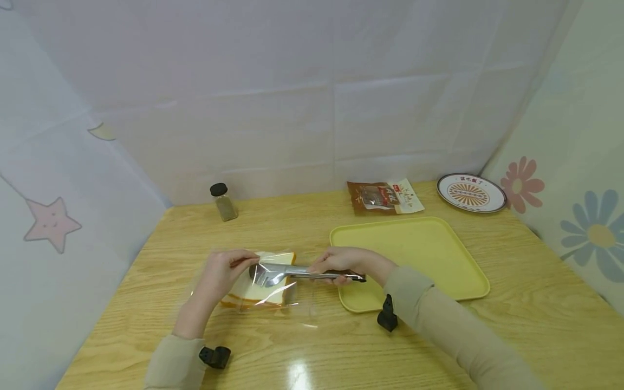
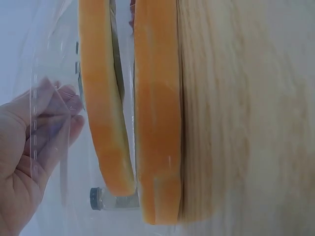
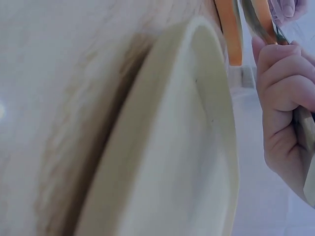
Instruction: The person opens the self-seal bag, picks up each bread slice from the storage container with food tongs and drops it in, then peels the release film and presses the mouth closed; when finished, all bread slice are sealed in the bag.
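Here on the wood table (image 1: 263,349), the right hand (image 1: 343,262) has its fingers wrapped round metal tongs (image 1: 299,271), their jaws astride the upper of the bread slices (image 1: 270,295)! The bread lies in a clear plastic bag (image 1: 302,303), just left of the yellow tray (image 1: 409,260). Over there, the left hand (image 1: 216,276) pinches the bag's film, thumb and fingertips together. Behind stands a black-lidded spice jar (image 1: 226,206).

Bread (image 1: 265,293) in bag (image 1: 303,306) left of tray (image 1: 419,260), jar (image 1: 225,205) behind bread, packet (image 1: 382,197) behind tray, plate (image 1: 472,193) right of packet
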Demonstrator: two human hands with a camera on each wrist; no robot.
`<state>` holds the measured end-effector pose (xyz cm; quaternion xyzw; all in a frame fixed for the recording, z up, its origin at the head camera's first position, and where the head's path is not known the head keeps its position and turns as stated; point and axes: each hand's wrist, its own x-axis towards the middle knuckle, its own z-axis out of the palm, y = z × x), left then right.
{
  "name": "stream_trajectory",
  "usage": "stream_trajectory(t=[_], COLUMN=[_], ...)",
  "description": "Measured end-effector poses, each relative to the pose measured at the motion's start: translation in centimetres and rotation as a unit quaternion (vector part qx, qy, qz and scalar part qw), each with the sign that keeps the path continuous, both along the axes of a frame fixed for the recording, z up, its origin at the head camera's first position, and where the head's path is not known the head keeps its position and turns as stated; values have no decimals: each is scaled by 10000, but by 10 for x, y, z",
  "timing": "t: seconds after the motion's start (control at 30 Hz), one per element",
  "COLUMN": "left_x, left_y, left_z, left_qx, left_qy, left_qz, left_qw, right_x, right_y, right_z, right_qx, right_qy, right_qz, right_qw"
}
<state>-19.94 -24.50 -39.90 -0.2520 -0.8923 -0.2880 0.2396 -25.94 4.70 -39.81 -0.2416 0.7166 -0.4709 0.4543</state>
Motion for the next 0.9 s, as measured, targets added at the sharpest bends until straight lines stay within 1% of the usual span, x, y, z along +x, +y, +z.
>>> stream_trajectory(t=[0.17,0.3,0.4,0.5,0.63,0.8,0.9], left_x=[1,1,1,1,0,0,-1], left_y=[1,2,3,1,-1,-5,-6], left_z=[1,2,3,3,1,0,0], left_qx=[24,12,22,30,19,31,11], left_qy=[-106,-74,-58,70,291,380,442], left_qz=[104,243,314,366,432,448,512], left_qw=[9999,9997,9995,9993,9986,9983,9977], right_x=[0,-2,-3,-4,-4,-5,-7], right_y=[-10,-16,-19,-20,-18,-10,-3], right_z=[9,13,14,15,20,26,28], right_qx=[144,211,299,415,433,411,452], right_qy=[22,96,146,217,206,118,41], right_qz=[57,18,-49,-79,-1,216,291], right_qw=[9999,9997,9994,9989,9988,9989,9985])
